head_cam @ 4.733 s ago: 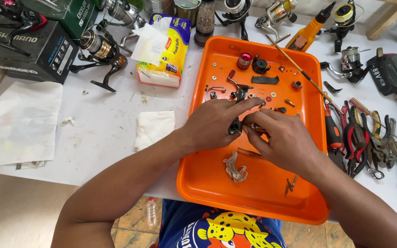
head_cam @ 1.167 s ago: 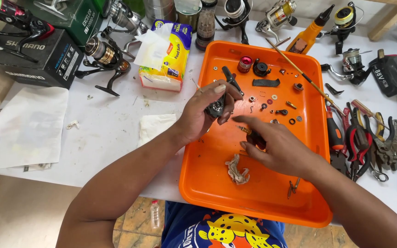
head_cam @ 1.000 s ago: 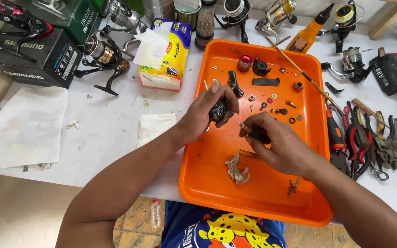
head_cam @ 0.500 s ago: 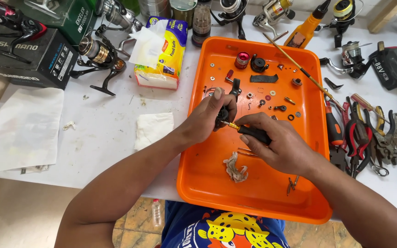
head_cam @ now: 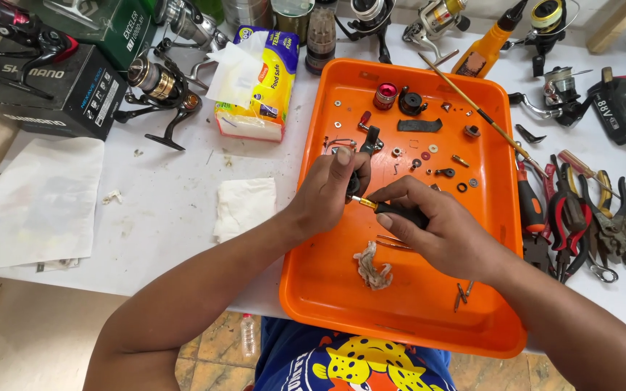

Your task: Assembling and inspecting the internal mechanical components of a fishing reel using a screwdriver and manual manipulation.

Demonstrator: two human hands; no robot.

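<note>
Centre frame, the right hand is pinching a screwdriver, tip pointing left into the reel part the left hand is gripping.

Looks like a fishing-reel repair bench – desk littered with spinning reels, pliers and an orange parts tray – somebody's home workshop.

Small dark reel part, gripped upright over the orange tray, near its middle, mostly hidden inside the fingers (exact shape impossible to tell). Black-handled screwdriver with a brass-coloured collar near the tip, lying nearly level just above the tray floor, tip pointing left and touching the dark part. Both sitting above the tray's centre, below the scatter of tiny washers and screws at the tray's far end.
</note>
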